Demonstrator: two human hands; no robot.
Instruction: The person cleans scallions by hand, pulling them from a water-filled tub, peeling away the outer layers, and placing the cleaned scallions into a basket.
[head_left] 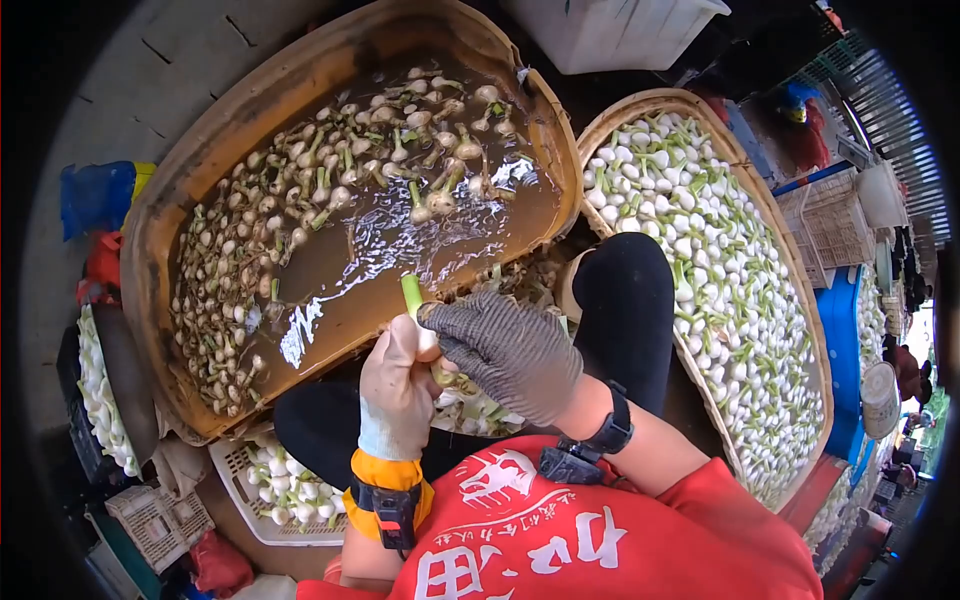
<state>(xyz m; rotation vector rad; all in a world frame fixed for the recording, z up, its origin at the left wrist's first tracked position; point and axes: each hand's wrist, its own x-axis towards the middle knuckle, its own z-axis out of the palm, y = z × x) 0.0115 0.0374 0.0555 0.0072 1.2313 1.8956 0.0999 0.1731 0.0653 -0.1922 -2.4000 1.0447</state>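
Note:
A garlic bulb (428, 342) with a short green stem is held between my two hands, above the near edge of the muddy-water tub (560, 110). My left hand (396, 385), in a pale glove, is closed round the bulb with its thumb pressed on it. From the other side my right hand (510, 350), in a dark grey glove, curls its fingers against the same bulb. Whether the right hand also holds a small tool is hidden. Brown-skinned garlic bulbs (340, 150) float or lie in the tub's water. Garlic peelings (470, 412) lie below my hands.
At the right stands a large tub (592, 140) heaped with clean white garlic. A white basket (240, 500) with peeled bulbs sits at lower left. My bent knee (625, 290) rises between the tubs. A white bin (620, 30) stands beyond; blue tubs and crates line the right side.

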